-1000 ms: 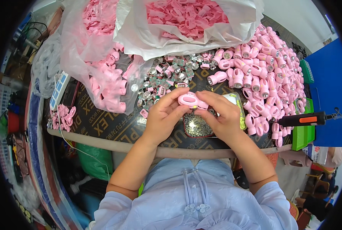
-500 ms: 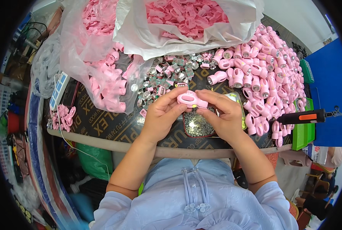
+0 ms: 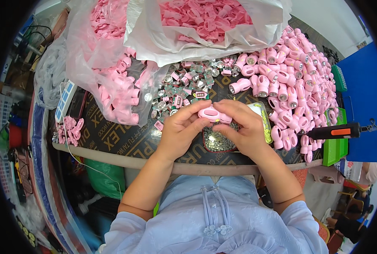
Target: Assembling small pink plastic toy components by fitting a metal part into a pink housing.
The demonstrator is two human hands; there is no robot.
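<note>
Between my two hands, above the table's front part, is a small pink toy flashlight (image 3: 214,114) with an oval opening in its handle. My left hand (image 3: 181,129) pinches its left end with thumb and fingers. The fingers of my right hand (image 3: 244,125) close over its right end, hiding that end. Below the flashlight stands a red-rimmed tin (image 3: 219,143) of tiny metal pieces, partly covered by my right hand. Beside it lies a tray of small yellow-green parts (image 3: 264,125). Silvery reflectors and green circuit boards (image 3: 182,91) are heaped just beyond my left hand.
A large pile of pink flashlights (image 3: 292,84) covers the table's right side. A white sack (image 3: 148,46) and a clear bag (image 3: 99,84) hold pink shells at the back. An electric screwdriver (image 3: 336,131) hangs at right, near a green basket (image 3: 338,146). A power strip (image 3: 66,100) lies left.
The flashlight has shifted slightly right and turned a little in my fingers. My right fingers now cover more of it. The screwdriver has swayed slightly.
</note>
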